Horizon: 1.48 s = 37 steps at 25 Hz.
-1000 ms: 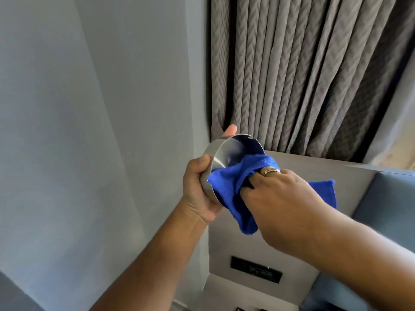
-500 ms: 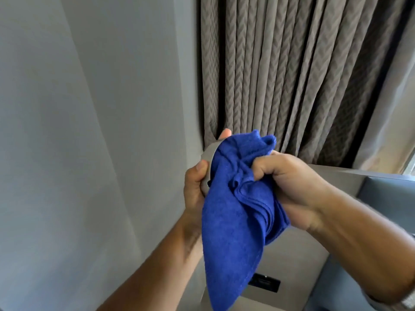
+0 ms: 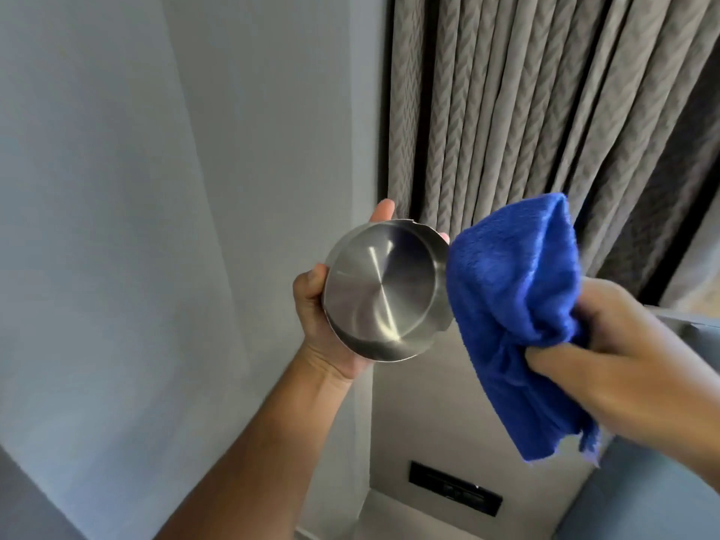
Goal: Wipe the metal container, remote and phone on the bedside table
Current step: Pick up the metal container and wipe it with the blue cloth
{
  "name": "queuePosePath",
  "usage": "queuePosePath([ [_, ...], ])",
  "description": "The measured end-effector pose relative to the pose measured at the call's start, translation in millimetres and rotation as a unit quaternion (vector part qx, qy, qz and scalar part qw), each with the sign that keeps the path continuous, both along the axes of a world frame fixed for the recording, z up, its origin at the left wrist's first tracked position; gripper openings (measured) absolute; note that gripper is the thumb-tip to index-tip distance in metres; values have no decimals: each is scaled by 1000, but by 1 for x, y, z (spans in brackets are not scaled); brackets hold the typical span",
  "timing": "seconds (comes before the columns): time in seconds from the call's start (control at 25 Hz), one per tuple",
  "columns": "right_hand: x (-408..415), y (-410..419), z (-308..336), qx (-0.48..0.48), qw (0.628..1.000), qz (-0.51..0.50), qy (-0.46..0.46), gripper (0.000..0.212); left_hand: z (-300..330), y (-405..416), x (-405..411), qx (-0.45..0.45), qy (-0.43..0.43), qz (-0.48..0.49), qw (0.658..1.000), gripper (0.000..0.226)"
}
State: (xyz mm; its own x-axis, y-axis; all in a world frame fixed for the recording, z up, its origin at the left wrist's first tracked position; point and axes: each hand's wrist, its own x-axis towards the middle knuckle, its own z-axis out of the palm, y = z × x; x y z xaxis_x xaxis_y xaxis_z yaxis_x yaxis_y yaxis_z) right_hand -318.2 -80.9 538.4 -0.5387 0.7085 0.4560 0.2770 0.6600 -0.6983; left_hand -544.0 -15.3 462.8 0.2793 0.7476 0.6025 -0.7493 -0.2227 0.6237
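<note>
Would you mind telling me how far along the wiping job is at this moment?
In hand: the left hand holds the metal container up, its inside facing the camera and looking clean. The right hand bunches the blue cloth beside it. Left: the remote and phone, neither in view, so their state cannot be judged.

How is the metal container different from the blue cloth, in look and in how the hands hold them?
The metal container is rigid, round and shiny grey; the cloth is soft, bunched and matte blue. The left hand holds the container by its rim, open side toward the camera; the right hand holds the cloth in a fist, and its free end hangs down. Both are held up in front of the curtain, side by side and roughly level.
</note>
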Motion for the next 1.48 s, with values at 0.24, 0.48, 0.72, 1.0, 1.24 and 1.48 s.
queuePosePath([
  [0.24, -25, -4, -8, 237, 933, -50, -266, 21, -4, -7, 13, -37, -36, -51, 997, 92],
  [0.48, -45, -5, 6, 274, 872, -25, -404, 5, -13, -18, 22, -204, 0, -24, 979, 87],
  [0.72, -53, 13, 17, 56, 966, 71, -241, 9, -20, -20, 24, -280, -42, 17, 959, 54],
  [1.0, -45, 37, -16, 303, 858, -95, -405, 42, -32, -18, 21, -272, -13, -19, 962, 58],
  [1.24, -30, 25, -39, 239, 844, -57, -477, 39, -59, -13, 28, -288, -51, 3, 956, 61],
  [1.48, -32, 32, -75, -188, 963, 27, -193, 28, -107, 1, 45, -270, -45, -36, 961, 61],
])
